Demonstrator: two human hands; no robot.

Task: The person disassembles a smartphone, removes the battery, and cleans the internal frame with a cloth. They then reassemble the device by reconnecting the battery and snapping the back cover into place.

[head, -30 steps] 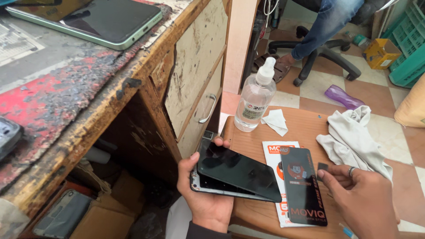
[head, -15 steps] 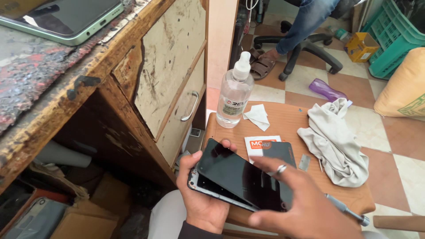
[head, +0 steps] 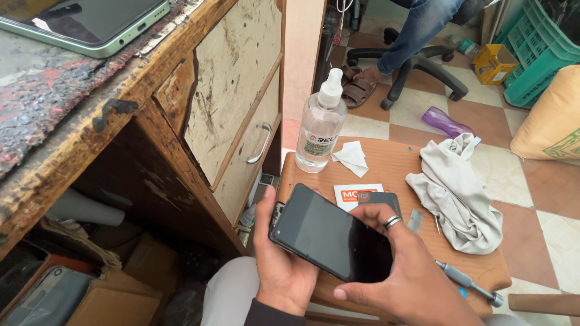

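Observation:
My left hand [head: 283, 259] grips a black smartphone [head: 323, 232] from below and the left, dark screen up, over my lap by a low wooden stool [head: 393, 166]. Under the screen a second layer of the phone shows at its left edge. My right hand [head: 402, 278], a ring on one finger, lies over the phone's right end, fingers pressed on the glass. A white and red packet with a dark card [head: 362, 196] lies on the stool just behind the phone.
On the stool stand a clear spray bottle [head: 320, 127], a folded tissue [head: 350, 158], a grey cloth [head: 456, 193], a small metal blade [head: 415, 220] and a screwdriver [head: 465, 281]. A worn wooden desk [head: 181, 115] rises at left with a green phone [head: 90, 21] on top. Another person's leg [head: 417, 30] and an office chair stand behind.
My right hand has come from the dark card on the stool onto the phone's right end. The view has shifted towards the stool.

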